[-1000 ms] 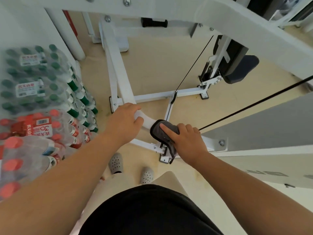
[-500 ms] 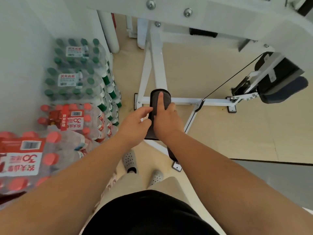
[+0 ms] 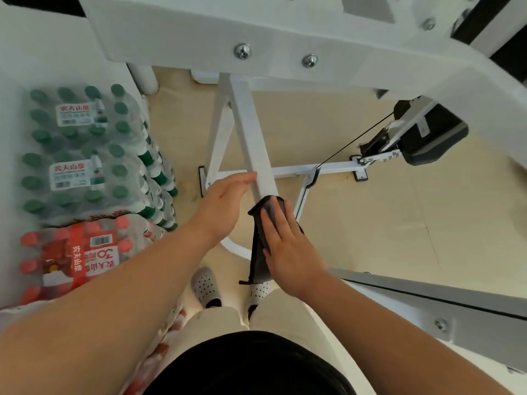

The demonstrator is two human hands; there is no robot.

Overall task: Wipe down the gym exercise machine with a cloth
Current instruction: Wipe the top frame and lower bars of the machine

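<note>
While pressing dark grey cloth (image 3: 257, 252) flat onto white machine frame bar (image 3: 251, 132) with straight-fingered right hand (image 3: 288, 249), touches bar's side at 10 o'clock of cloth with left hand (image 3: 222, 203), fingers extended, holding nothing.

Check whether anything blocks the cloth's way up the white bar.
Partly. The right hand presses the cloth flat on the white bar. Just above it, the left hand touches the bar's left side with straight fingers. Past that, the bar shows bare up to the bolted top frame.
</note>
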